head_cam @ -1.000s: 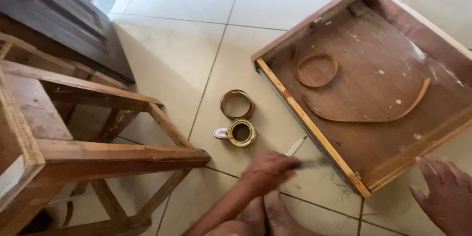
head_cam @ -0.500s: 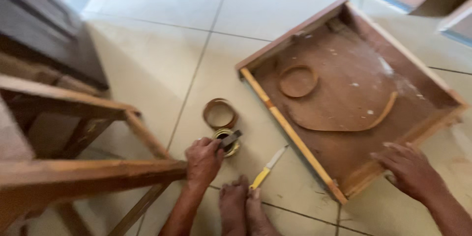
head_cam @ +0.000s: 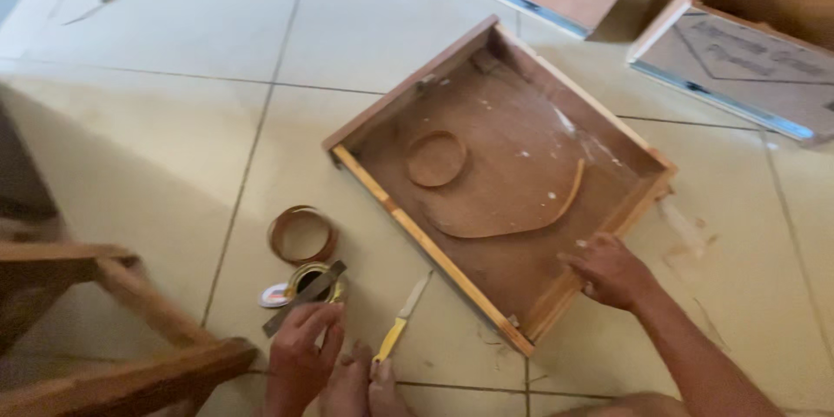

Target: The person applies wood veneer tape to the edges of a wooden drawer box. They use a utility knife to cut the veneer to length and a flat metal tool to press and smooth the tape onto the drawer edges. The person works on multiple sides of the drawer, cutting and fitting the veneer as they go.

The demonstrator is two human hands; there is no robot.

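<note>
We see the left hand (head_cam: pixel 300 349) low on the tiled floor (head_cam: pixel 174 113), closed in a pinch on a flat dark blade (head_cam: pixel 304 298), which lies across the mouth of a small open tin (head_cam: pixel 311 281). The tin stands on the floor just beside the near-left side of the wooden drawer (head_cam: pixel 499 174), with its round lid (head_cam: pixel 274 295) touching it and a roll of brown edge band (head_cam: pixel 301 234) just behind. We judge the blade thin, stiff and light; it is best held at its near end, as it is now, so the far end stays free over the tin. The tin looks light and could tip or slide on the smooth tile.

The right hand (head_cam: pixel 608 271) rests open, fingers spread, on the near corner of the drawer, pressing on the rim and not gripping it. The drawer seems rigid, a little heavy, and its rails give the firm hold. A yellow-handled knife (head_cam: pixel 400 321) lies on the floor between the hands, near bare toes (head_cam: pixel 369 382). The left forearm comes up from the bottom edge; the right arm reaches in from the lower right.
</note>
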